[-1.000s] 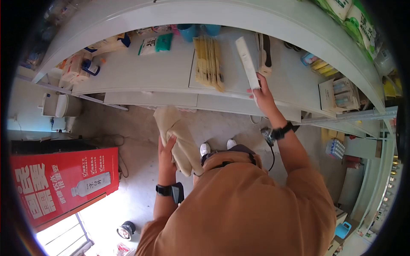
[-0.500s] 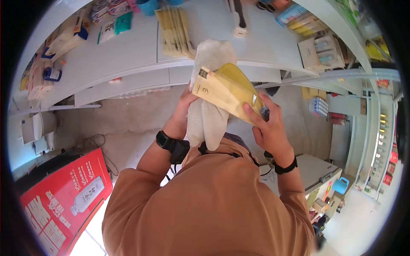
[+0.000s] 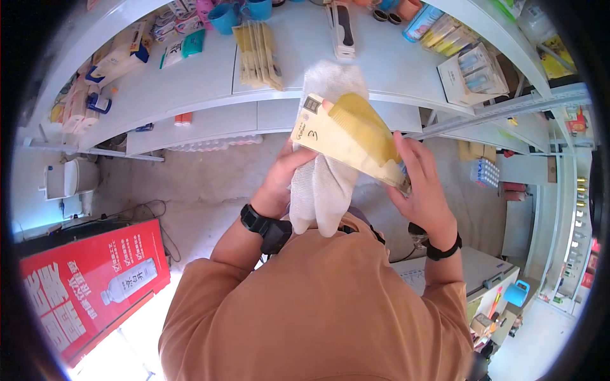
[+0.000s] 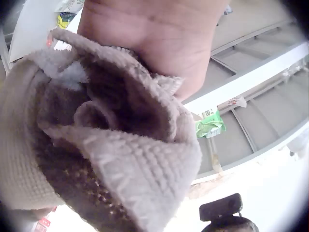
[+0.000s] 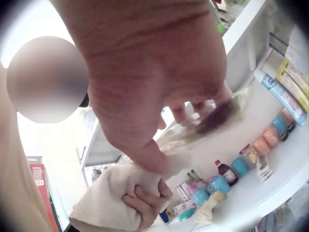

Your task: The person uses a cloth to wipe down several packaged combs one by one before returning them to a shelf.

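Observation:
In the head view my left hand (image 3: pixel 283 178) grips a folded cream ribbed cloth (image 3: pixel 327 190), its two rounded ends hanging towards my body. The left wrist view shows the cloth (image 4: pixel 145 169) close up, loosely folded and fuzzy inside. My right hand (image 3: pixel 426 184) pinches one end of a flat cream card pack (image 3: pixel 330 136) that holds a yellow item and bears a handwritten 3. The pack lies across the front of the cloth, its other end by my left thumb. Seen from the right wrist, the pack (image 5: pixel 212 121) is blurred behind my right hand's fingers.
Ahead runs a white shelf (image 3: pixel 190 95) with a row of similar yellow packs (image 3: pixel 257 57), a boxed black-handled item (image 3: pixel 343 32), blue cups (image 3: pixel 223 18) and a white box (image 3: pixel 473 76). A red drink sign (image 3: pixel 101 286) stands at left, a grey-topped cabinet (image 3: pixel 470 270) at right.
My right hand has come back from over the shelf with the pack. My left hand has raised the cloth to the middle, and the two now overlap. The last half second shows little movement.

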A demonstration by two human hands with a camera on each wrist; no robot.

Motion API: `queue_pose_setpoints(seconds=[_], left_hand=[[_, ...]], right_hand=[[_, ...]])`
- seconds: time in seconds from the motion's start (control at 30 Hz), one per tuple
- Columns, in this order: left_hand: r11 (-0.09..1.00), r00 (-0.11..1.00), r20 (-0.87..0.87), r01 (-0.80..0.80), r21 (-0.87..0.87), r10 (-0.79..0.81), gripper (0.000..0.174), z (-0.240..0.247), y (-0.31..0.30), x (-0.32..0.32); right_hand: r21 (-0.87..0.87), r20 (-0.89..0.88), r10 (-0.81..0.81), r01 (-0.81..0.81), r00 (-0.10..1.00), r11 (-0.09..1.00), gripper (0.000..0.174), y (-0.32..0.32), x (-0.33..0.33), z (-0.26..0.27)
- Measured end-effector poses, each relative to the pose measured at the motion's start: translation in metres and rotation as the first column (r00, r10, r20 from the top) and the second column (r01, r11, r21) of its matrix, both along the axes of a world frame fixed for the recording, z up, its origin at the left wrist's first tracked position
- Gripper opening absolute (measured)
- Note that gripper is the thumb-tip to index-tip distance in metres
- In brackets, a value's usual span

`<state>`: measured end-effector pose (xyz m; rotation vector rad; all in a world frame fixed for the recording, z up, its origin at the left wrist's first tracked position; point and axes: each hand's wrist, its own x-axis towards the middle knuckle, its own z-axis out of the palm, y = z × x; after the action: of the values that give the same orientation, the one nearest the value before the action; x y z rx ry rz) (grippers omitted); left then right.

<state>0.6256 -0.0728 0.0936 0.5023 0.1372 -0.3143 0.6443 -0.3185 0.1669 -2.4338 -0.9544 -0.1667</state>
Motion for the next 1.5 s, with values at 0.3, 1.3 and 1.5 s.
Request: queue_pose_setpoints(seconds=[0.3, 1.3, 1.5], left_hand=[[0.994, 0.998, 0.032, -0.048, 0.095, 0.045, 0.057, -0.006, -0.089, -0.026], [0.889, 0.958, 0.276, -0.062, 0.454, -0.074, 0.058, -0.001, -0.14, -0.035], [0.992, 0.994, 0.091, -0.056, -0.113, 0.066, 0.051, 0.018, -0.058, -0.027]], right_hand=[[0.003, 0.013, -0.005, 0.005, 1.0, 1.0, 0.087, -0.092, -0.007, 0.01], [0.013, 0.042, 0.152, -0.152, 0.988, 0.988, 0.066, -0.129, -0.021, 0.02], [0.104, -0.024, 0.124, -0.121, 0.992, 0.987, 0.066, -0.119, -0.002, -0.005]])
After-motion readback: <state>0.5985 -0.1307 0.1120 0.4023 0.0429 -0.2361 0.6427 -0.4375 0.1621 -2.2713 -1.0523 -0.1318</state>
